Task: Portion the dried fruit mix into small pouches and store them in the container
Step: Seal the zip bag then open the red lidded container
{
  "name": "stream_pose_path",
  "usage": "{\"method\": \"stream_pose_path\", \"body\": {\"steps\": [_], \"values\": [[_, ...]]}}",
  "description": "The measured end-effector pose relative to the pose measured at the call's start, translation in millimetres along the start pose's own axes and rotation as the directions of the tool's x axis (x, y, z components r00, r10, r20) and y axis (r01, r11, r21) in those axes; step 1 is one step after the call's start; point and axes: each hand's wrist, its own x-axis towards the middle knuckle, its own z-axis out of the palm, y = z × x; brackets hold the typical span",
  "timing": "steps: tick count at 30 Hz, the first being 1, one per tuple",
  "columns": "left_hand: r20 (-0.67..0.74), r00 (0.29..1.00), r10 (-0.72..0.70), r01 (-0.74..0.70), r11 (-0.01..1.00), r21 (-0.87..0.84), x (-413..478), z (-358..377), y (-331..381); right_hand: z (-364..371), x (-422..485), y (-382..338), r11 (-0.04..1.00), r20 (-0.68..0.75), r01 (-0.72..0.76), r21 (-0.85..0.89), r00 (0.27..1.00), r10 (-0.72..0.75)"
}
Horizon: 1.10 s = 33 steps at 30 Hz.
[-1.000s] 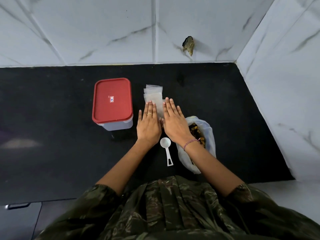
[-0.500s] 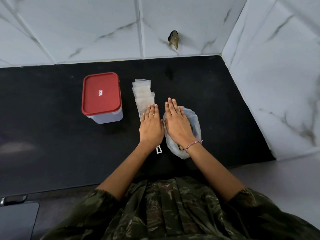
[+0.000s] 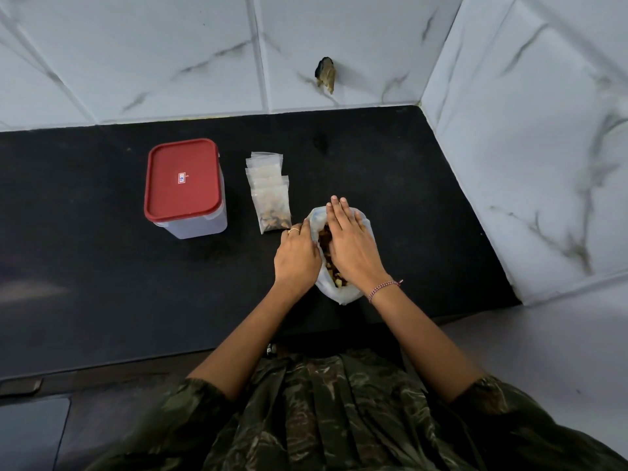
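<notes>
Gripping fruit bag (image 3: 335, 292): left hand (image 3: 297, 256); right hand (image 3: 353, 246) flat.

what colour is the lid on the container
Red, with a small label at its centre: the lid shows plainly in the head view.

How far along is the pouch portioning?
Early. Done: the nearest pouch of the pouch stack seems to hold some mix. In hand: both hands are at the open bag of mix; the right hand lies flat over its mouth, the left hand is at its left rim, grip unclear. Left: the other pouches look empty; the container has its red lid on.
</notes>
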Motion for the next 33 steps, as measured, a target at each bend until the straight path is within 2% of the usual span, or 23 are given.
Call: {"method": "stream_pose_path", "body": {"steps": [10,13,16,18,20,21,23,25,27,30,33], "values": [[-0.044,0.997,-0.068,0.064,0.995,-0.08,5,-3,-3,-1,10,-8,0.999,0.005,0.047,-0.012,0.999,-0.047],[-0.033,0.994,-0.1,0.095,0.986,-0.135,7,-1,-6,-2,10,-7,0.998,-0.052,0.051,0.027,0.997,-0.049],[0.0,0.99,-0.142,0.139,0.97,-0.198,7,1,-9,-4,5,2,0.989,-0.133,-0.028,0.143,0.99,0.048],[0.03,0.987,-0.158,0.161,0.96,-0.229,7,2,-11,-5,-4,14,0.973,-0.181,-0.125,0.196,0.97,0.161],[0.061,0.984,-0.168,0.178,0.95,-0.257,6,2,-11,-5,-16,25,0.934,-0.169,-0.253,0.254,0.939,0.3],[0.077,0.98,-0.181,0.196,0.941,-0.278,5,1,-10,-5,-22,30,0.895,-0.116,-0.33,0.299,0.919,0.377],[0.119,0.968,-0.221,0.248,0.909,-0.334,3,2,-9,1,-30,39,0.778,0.081,-0.487,0.396,0.863,0.499],[0.164,0.955,-0.249,0.294,0.879,-0.376,2,4,-9,9,-33,47,0.641,0.312,-0.611,0.465,0.791,0.527],[0.199,0.944,-0.262,0.323,0.857,-0.401,4,5,-10,14,-34,50,0.446,0.465,-0.692,0.568,0.717,0.52],[0.298,0.906,-0.3,0.415,0.762,-0.497,8,4,-11,11,-35,51,0.139,0.57,-0.717,0.683,0.643,0.512],[0.39,0.848,-0.358,0.528,0.624,-0.576,10,7,-15,6,-35,50,-0.022,0.585,-0.667,0.744,0.636,0.502]]}}
